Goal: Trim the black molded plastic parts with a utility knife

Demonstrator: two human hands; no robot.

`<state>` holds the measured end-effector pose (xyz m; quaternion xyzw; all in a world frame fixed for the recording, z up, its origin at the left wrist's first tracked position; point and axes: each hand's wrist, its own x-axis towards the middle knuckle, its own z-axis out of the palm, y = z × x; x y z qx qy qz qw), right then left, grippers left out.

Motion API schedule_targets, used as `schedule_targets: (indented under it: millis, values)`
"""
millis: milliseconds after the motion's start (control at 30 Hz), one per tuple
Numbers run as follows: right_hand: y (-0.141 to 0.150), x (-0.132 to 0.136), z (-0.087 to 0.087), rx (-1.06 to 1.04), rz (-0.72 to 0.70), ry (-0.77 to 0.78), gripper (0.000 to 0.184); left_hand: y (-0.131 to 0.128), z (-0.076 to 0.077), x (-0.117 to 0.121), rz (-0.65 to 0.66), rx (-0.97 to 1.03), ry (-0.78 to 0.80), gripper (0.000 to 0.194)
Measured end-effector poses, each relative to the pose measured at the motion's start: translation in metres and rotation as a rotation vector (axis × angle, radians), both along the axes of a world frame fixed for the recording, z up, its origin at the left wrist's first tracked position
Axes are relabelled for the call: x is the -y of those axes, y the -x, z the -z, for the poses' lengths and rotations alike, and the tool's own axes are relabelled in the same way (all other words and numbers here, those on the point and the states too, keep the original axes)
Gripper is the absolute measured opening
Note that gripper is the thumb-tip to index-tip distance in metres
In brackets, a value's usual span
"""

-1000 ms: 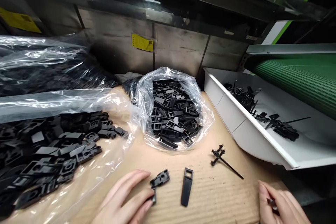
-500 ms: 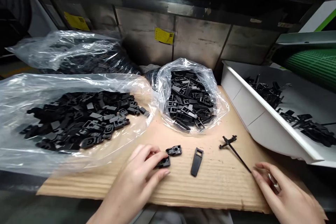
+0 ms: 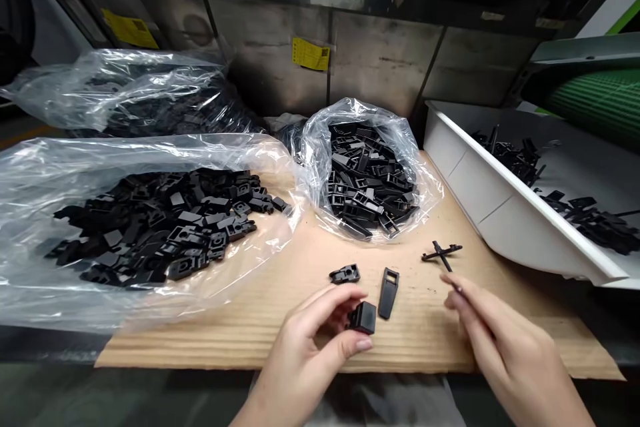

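Between thumb and fingers, my left hand (image 3: 313,340) grips a small black plastic block (image 3: 364,317), its square end turned to the right. My right hand (image 3: 505,333) is closed on the stem of a black plastic sprue (image 3: 442,253) with a cross-shaped end, which points away from me. Just beyond my left fingers, a second small black part (image 3: 345,273) with a round hole lies on the cardboard (image 3: 410,353). Between the two hands rests a flat, tapered black clip (image 3: 389,293) with a square opening at its far end.
Left, an open clear bag (image 3: 120,320) holds many black blocks. A second bag (image 3: 430,207) of tapered clips stands at the back middle. Another full bag (image 3: 165,93) lies behind. Right, a white bin (image 3: 520,227) contains black parts, below a green roller (image 3: 600,113).
My left hand has lifted the block off the cardboard and moved right. My right hand has moved left and up along the sprue, which now points more directly away from me.
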<state>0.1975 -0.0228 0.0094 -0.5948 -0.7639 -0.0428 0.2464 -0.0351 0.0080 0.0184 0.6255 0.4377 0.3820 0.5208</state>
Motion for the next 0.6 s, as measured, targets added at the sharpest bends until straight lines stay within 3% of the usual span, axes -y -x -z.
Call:
schedule_targets:
  millis: [67, 133, 267, 467, 600]
  values:
    - [0.014, 0.007, -0.011, -0.080, -0.190, 0.092, 0.027, -0.007, 0.001, 0.002, 0.023, 0.052, -0.029, 0.021]
    - [0.031, 0.011, -0.016, -0.175, -0.277, 0.165, 0.025, -0.012, 0.002, 0.002, 0.048, 0.071, -0.073, 0.020]
    - [0.050, 0.013, -0.012, -0.339, -0.261, 0.128, 0.025, -0.016, 0.003, 0.000, 0.056, 0.066, -0.123, 0.024]
    - [0.055, 0.013, -0.006, -0.453, -0.231, 0.173, 0.020, -0.013, 0.006, -0.001, 0.047, 0.040, -0.159, 0.027]
    - [0.051, 0.008, -0.003, -0.439, -0.186, 0.131, 0.018, -0.010, 0.006, 0.000, 0.104, 0.042, -0.126, 0.018]
